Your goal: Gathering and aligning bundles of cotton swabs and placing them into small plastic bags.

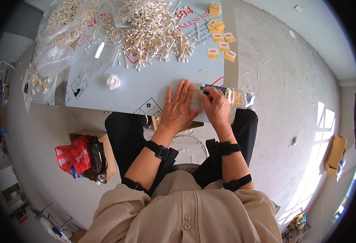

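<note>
Swab packet [234, 97] crosswise, table's [145, 87] near right corner

Open table between swab pile [155, 32] and left hand [178, 107], laid flat, thumb out, at packet's left end. Right hand [217, 106] curled atop packet; pinch contents, can't tell. Packet's right end points past table edge.

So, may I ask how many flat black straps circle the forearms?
4: left wrist-end strap and left elbow-end strap; right wrist-end strap and right elbow-end strap. Tan cloth sleeves may hide others.
</note>
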`<state>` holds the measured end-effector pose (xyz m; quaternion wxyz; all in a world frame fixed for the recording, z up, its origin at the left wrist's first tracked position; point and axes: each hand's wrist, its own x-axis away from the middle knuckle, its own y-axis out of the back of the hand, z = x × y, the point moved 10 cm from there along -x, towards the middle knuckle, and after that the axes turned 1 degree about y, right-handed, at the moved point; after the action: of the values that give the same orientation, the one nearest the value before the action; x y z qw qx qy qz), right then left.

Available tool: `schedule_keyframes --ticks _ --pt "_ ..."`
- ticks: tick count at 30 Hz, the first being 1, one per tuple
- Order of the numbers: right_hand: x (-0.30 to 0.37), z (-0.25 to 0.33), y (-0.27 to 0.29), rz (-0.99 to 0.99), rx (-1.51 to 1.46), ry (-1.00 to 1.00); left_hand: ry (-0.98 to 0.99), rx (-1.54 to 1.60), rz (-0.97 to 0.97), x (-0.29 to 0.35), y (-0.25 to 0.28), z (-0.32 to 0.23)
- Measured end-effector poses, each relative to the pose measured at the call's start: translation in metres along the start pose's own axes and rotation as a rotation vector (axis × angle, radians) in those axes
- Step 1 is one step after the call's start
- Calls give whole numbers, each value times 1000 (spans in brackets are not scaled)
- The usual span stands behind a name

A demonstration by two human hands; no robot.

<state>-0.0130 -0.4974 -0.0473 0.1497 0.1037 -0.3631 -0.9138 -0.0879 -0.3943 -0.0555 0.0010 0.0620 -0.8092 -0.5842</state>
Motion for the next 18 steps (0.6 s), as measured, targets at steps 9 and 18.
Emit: schedule_keyframes --ticks 9,18 --pt "-29 2 1 -39 6 109 16 45 10 0 -2 2" --pt "-67 34 -20 167 341 396 38 63 4 -1 0 3"
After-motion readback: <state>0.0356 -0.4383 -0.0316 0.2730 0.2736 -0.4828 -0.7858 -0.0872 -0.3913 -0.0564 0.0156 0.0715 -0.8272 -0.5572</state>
